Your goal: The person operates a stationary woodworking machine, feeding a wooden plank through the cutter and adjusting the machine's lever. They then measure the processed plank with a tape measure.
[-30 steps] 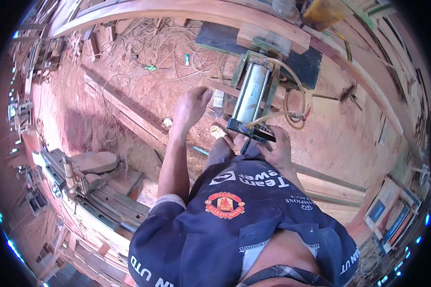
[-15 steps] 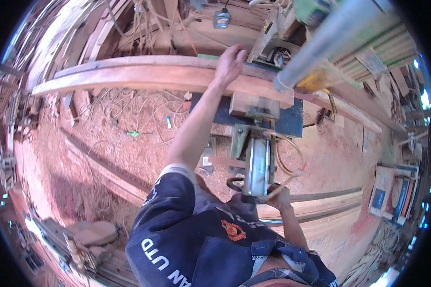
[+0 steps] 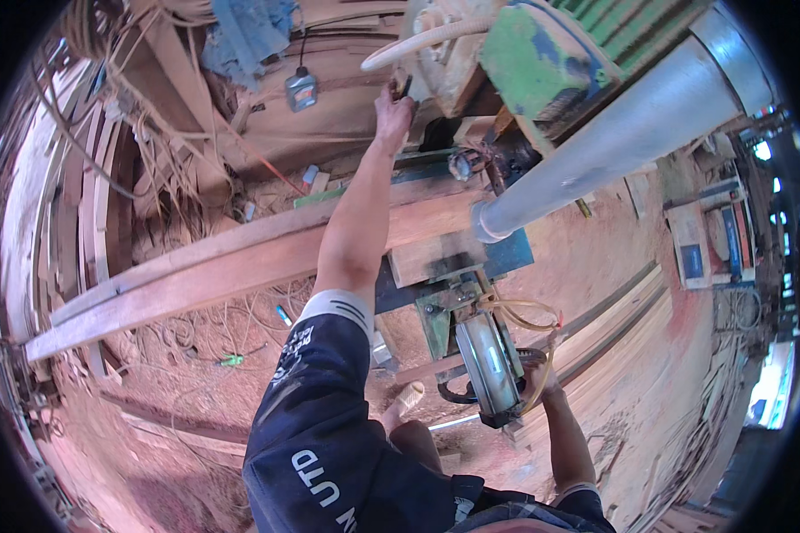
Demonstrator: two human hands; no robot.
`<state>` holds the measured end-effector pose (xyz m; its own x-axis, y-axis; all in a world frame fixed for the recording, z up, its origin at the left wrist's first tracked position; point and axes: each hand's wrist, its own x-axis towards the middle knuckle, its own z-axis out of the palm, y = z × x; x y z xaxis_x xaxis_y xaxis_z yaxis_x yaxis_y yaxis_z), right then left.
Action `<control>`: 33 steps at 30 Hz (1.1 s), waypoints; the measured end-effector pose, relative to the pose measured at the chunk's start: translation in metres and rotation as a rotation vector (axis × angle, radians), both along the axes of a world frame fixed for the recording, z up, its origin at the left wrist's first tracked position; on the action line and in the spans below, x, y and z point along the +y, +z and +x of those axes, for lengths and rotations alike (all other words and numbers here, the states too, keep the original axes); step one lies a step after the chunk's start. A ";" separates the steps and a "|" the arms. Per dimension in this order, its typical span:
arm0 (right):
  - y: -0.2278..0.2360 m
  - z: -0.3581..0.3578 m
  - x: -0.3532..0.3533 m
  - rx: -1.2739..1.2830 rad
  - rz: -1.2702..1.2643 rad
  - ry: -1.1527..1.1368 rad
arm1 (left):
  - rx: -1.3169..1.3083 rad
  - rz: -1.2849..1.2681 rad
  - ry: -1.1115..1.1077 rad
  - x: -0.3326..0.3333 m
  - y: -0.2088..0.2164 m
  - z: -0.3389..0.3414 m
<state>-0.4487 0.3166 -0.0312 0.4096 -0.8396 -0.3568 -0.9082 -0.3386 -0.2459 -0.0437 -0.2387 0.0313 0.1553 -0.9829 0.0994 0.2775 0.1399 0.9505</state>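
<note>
Stretched far forward, my left hand (image 3: pixel 395 115) is closed around a small dark piece (image 3: pixel 406 87) beside the machine's pale housing; what that piece is does not show clearly. My right hand (image 3: pixel 540 379) is low on the right, its fingers mostly hidden, closed at the rim of a dark handwheel (image 3: pixel 453 393). Over that wheel sits a shiny metal air cylinder (image 3: pixel 489 355) with yellowish hoses (image 3: pixel 516 311). A wooden block (image 3: pixel 436 258) lies between the cylinder's head and a long timber beam (image 3: pixel 196 275), which passes under my left forearm.
A thick grey pipe (image 3: pixel 613 133) slants down on the right, its end close to the beam. Beyond it stands a green machine housing (image 3: pixel 542 62). A grey bottle-shaped object (image 3: pixel 301 91) hangs from a dark cord. Long boards (image 3: pixel 596 346) lie at the right on the dusty floor.
My left hand has gone from above the beam to farther forward, at the machine. The view has shifted and turned, showing more of the green housing. My right hand remains by the handwheel.
</note>
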 end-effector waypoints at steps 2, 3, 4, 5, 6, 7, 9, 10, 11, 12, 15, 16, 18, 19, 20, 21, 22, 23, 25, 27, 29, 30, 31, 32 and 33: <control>-0.001 0.000 0.000 -0.030 -0.013 0.014 | -0.017 -0.086 0.022 -0.001 -0.009 -0.001; 0.000 0.001 -0.001 -0.023 -0.038 0.031 | -0.042 -0.178 0.015 -0.003 -0.015 -0.002; 0.001 0.003 -0.002 -0.011 -0.056 0.044 | -0.051 -0.082 -0.041 -0.006 -0.022 0.003; 0.002 0.004 -0.004 0.011 -0.122 0.118 | -0.088 -0.089 -0.041 -0.010 -0.030 0.004; 0.004 0.007 -0.006 0.033 -0.084 0.105 | -0.295 -0.065 -0.049 -0.020 -0.035 0.011; 0.008 0.009 -0.007 -0.060 -0.126 0.119 | -0.400 -0.107 -0.085 -0.027 -0.040 0.017; 0.014 0.016 -0.010 -0.022 -0.057 0.017 | -0.438 -0.099 -0.220 -0.044 -0.042 0.029; 0.018 0.020 -0.011 0.056 0.025 0.031 | -0.361 -0.079 -0.310 -0.047 -0.039 0.033; 0.024 0.022 -0.012 0.059 -0.145 0.140 | -0.303 0.000 -0.338 -0.040 -0.036 0.035; 0.029 0.026 -0.013 0.061 -0.056 0.081 | -0.303 -0.081 -0.321 -0.028 -0.030 0.035; 0.044 0.034 -0.018 0.048 0.112 -0.022 | -0.474 -0.230 -0.095 0.068 0.001 0.029; 0.048 0.035 -0.018 0.015 0.153 -0.037 | -0.603 -0.304 -0.008 0.117 0.012 0.025; 0.055 0.037 -0.018 -0.055 0.039 -0.021 | -0.619 -0.328 0.209 0.246 0.020 0.018; 0.057 0.038 -0.019 -0.039 0.020 -0.012 | -0.511 -0.162 0.253 0.316 0.021 0.010; 0.060 0.035 -0.018 -0.049 0.015 -0.010 | -0.569 -0.073 0.341 0.383 0.021 0.005; 0.062 0.035 -0.019 -0.119 0.058 -0.002 | -0.579 -0.058 0.433 0.441 0.016 -0.006; 0.062 0.032 -0.020 -0.170 0.092 0.007 | -0.597 0.086 0.481 0.497 0.008 -0.018; 0.062 0.028 -0.020 -0.220 0.104 0.022 | -0.597 0.239 0.365 0.545 0.000 -0.027; 0.060 0.021 -0.023 -0.346 0.090 0.025 | -0.515 0.548 0.183 0.617 -0.022 -0.055; 0.057 0.014 -0.028 -0.381 0.148 0.047 | -0.552 0.704 0.098 0.647 -0.043 -0.078; 0.052 0.008 -0.033 -0.293 0.158 0.094 | -0.762 0.419 0.058 0.661 -0.057 -0.102; 0.050 0.007 -0.036 -0.254 0.192 0.102 | -0.766 0.433 0.033 0.656 -0.062 -0.111; 0.048 0.005 -0.037 -0.202 0.209 0.102 | -0.772 0.403 -0.068 0.654 -0.064 -0.118; 0.046 0.005 -0.038 -0.199 0.217 0.112 | -0.770 0.425 -0.201 0.648 -0.064 -0.123; 0.045 0.004 -0.037 -0.209 0.206 0.103 | -0.769 0.452 -0.325 0.644 -0.062 -0.127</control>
